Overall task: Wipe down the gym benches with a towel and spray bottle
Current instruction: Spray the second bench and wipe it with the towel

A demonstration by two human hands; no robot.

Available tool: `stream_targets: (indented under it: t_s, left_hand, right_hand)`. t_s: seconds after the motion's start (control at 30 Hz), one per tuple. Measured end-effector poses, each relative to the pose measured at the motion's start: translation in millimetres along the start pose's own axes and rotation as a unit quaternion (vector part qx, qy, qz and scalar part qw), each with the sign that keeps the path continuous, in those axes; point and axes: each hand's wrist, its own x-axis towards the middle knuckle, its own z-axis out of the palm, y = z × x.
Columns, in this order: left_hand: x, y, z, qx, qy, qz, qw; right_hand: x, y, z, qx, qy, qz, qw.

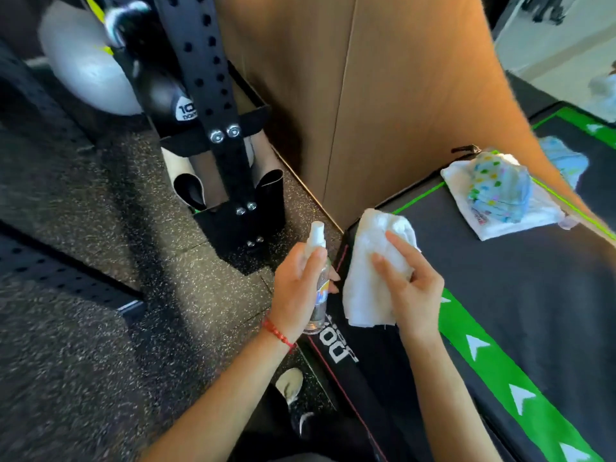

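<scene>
Speckled black rubber floor (83, 328) fills the left of the frame, with a black perforated rack upright (213, 95) at upper left and a tan wall (383, 95) behind. The black bench (533, 311), edged with a green strip of white arrows, takes up the lower right. My left hand (300, 288), a red bead bracelet (278, 333) at its wrist, is wrapped around a clear spray bottle (318, 278) held upright just beside the bench's near edge. My right hand (410, 285) grips a white towel (373, 271), bunched over the bench corner. Farther up the bench lies a folded stack of patterned cloths (500, 195).
</scene>
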Motion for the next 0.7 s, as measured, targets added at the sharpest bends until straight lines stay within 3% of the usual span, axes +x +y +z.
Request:
stream_targets:
  t_s: [0.2,0.33,0.7]
  left_hand:
    - [-63,-27,-35,-0.031,0.156,-0.007,0.987]
    - [-108,-36,-55,-0.077,0.258,-0.007,0.963]
    - [-223,-48,-130,-0.109,0.500,-0.040,0.858]
  right_hand:
    - [-29,13,13,-0.008,-0.129,-0.030,0.991]
    - [-56,19,37,0.002,-0.233,0.002,0.972]
    - [-160,10,118,-0.001,-0.487,-0.023,0.873]
